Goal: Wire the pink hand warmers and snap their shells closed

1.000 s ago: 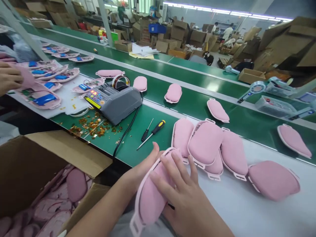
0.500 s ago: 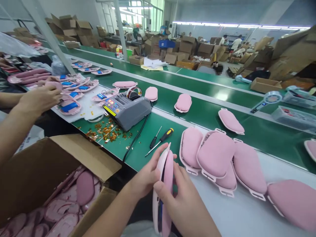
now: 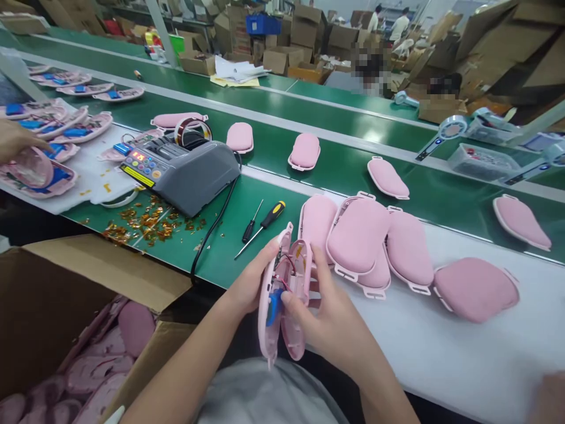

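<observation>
Between my two hands is a pink oval plastic casing point(image 3: 265, 330), parted into two halves like a clam. Inside it show a blue battery point(image 3: 274, 306), thin red and dark wires and part of a circuit board. My left hand point(image 3: 253, 277) grips the half with the battery from the left. Around the other half my right hand point(image 3: 324, 306) is closed, its thumb at the gap near the battery. Just right of my hands lie several pink padded casings point(image 3: 359, 232), some overlapping. Two screwdrivers point(image 3: 269, 218) lie on the green bench beyond.
A grey tape dispenser point(image 3: 194, 176) with a cable stands left, near amber tape scraps point(image 3: 150, 227). A cardboard box point(image 3: 106, 265) of pink parts sits lower left. Another person's hand point(image 3: 17, 141) works among open casings at far left. Pink casings lie along the green belt point(image 3: 265, 171).
The casing's halves, nearly together before, are spread apart, exposing battery and wires. My view has shifted right and down. The other person's hand has lowered to the casings at left.
</observation>
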`<state>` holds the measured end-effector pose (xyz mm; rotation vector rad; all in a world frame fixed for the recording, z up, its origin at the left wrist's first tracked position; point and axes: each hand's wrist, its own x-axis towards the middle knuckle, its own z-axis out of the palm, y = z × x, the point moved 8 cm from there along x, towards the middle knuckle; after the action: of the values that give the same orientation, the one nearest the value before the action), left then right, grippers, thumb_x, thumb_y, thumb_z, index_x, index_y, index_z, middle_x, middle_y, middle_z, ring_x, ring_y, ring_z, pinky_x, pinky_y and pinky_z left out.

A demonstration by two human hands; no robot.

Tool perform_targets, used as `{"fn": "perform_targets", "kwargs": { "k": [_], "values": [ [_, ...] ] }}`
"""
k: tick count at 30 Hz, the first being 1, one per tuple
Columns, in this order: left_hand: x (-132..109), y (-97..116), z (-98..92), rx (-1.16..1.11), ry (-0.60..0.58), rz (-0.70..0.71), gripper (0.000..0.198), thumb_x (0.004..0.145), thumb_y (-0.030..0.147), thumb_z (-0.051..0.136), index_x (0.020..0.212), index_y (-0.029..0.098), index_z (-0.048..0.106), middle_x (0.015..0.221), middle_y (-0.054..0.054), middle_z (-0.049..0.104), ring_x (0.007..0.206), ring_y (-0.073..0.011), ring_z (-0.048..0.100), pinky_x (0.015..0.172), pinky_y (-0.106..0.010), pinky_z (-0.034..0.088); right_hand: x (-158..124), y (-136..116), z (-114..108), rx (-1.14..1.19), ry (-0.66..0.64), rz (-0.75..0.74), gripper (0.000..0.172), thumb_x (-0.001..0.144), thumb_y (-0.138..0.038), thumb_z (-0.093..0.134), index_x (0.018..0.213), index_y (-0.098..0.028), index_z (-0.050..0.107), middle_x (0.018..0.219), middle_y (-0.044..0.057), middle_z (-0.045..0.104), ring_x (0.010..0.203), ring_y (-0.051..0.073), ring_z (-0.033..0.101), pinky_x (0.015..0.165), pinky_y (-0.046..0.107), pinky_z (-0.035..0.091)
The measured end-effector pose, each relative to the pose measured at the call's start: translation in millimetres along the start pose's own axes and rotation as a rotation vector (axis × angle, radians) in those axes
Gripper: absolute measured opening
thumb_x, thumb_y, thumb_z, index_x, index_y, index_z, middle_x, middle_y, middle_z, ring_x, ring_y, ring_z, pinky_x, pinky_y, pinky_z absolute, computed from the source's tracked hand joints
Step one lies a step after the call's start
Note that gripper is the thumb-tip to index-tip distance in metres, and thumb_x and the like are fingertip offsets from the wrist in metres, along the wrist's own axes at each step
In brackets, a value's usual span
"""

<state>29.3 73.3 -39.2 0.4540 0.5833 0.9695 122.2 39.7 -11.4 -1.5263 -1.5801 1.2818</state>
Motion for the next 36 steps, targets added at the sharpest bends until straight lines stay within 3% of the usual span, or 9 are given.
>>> {"fn": "perform_targets", "kwargs": {
  "k": [2,6,9,15,20,27,31,34,36],
  "values": [
    [-0.2,2.6,-0.8,0.003,0.014,0.026,0.043,0.087,0.041,0.053,0.117,0.012,0.063,0.104,-0.01,0.073,0.105,-0.0276,0.065,0.099,-0.037,0.045,-2.1,6.5,8.4,0.142,-0.081,0.018,0.086,0.082,-0.028,0.061,0.148,-0.038,0.007,0.141,0.002,0.047,0.122,0.021,0.052,0.098,0.04,0.047],
    [-1.0,-2.5,0.0,-0.026,-0.017,-0.067,0.049,0.088,0.046,0.049,0.114,0.008,0.064,0.102,-0.014,0.073,0.106,-0.0298,0.064,0.099,-0.04,0.045,-6.1,15.6,23.7,0.476,-0.196,0.035,0.1,0.077,-0.025,0.068,0.147,-0.04,-0.001,0.148,0.004,0.035,0.126,0.021,0.048,0.101,0.041,0.044],
    [-0.6,-0.8,0.3,-0.057,-0.028,-0.066,0.05,0.087,0.046,0.049,0.113,0.007,0.065,0.102,-0.015,0.073,0.106,-0.0306,0.064,0.099,-0.04,0.044,-5.9,18.2,23.4,0.62,-0.125,-0.005,0.097,0.074,-0.027,0.072,0.144,-0.041,0.005,0.148,0.005,0.035,0.13,0.022,0.042,0.1,0.041,0.044],
    [-1.1,5.1,5.1,-0.092,-0.028,-0.008,0.05,0.086,0.049,0.05,0.112,0.009,0.066,0.098,-0.013,0.074,0.101,-0.031,0.066,0.095,-0.042,0.048,-4.7,17.6,21.5,0.659,0.044,-0.131,0.078,0.079,-0.028,0.067,0.139,-0.04,0.019,0.141,0.005,0.039,0.126,0.022,0.046,0.1,0.041,0.044],
    [-3.9,12.1,5.0,-0.067,0.002,0.094,0.051,0.079,0.052,0.059,0.11,0.012,0.067,0.092,-0.01,0.074,0.097,-0.0308,0.066,0.088,-0.04,0.051,-2.6,18.2,29.7,0.598,0.029,-0.174,0.082,0.077,-0.026,0.068,0.14,-0.039,0.017,0.146,0.006,0.032,0.133,0.024,0.039,0.104,0.044,0.041],
    [-13.4,20.4,-21.7,0.298,0.273,0.221,0.064,0.076,0.058,0.062,0.131,0.026,0.052,0.122,-0.006,0.06,0.103,-0.0243,0.058,0.076,-0.031,0.053,-10.7,22.4,10.0,0.535,0.357,-0.266,0.063,0.079,-0.03,0.068,0.132,-0.037,0.035,0.134,0.006,0.043,0.129,0.027,0.041,0.105,0.055,0.035],
    [-17.6,24.7,-22.1,0.429,0.285,0.259,0.065,0.076,0.057,0.064,0.132,0.026,0.051,0.129,-0.007,0.055,0.103,-0.0239,0.057,0.074,-0.028,0.051,-13.2,27.8,8.7,0.626,0.38,-0.264,0.062,0.076,-0.037,0.07,0.131,-0.035,0.041,0.135,0.006,0.045,0.128,0.029,0.042,0.104,0.054,0.036],
    [-16.4,24.6,-21.4,0.319,0.238,0.214,0.062,0.076,0.056,0.063,0.128,0.024,0.055,0.118,-0.007,0.063,0.092,-0.0223,0.063,0.068,-0.027,0.051,-10.7,32.8,9.7,0.732,0.354,-0.179,0.06,0.075,-0.039,0.07,0.129,-0.034,0.044,0.137,0.007,0.046,0.127,0.03,0.045,0.099,0.052,0.042],
    [-13.8,20.2,-21.7,0.199,0.169,0.1,0.059,0.077,0.057,0.06,0.123,0.019,0.059,0.103,-0.009,0.069,0.074,-0.0202,0.066,0.06,-0.028,0.051,-9.2,34.1,9.9,0.819,0.32,-0.116,0.057,0.076,-0.041,0.067,0.128,-0.033,0.046,0.136,0.007,0.049,0.123,0.031,0.05,0.094,0.051,0.047]
  ]
}}
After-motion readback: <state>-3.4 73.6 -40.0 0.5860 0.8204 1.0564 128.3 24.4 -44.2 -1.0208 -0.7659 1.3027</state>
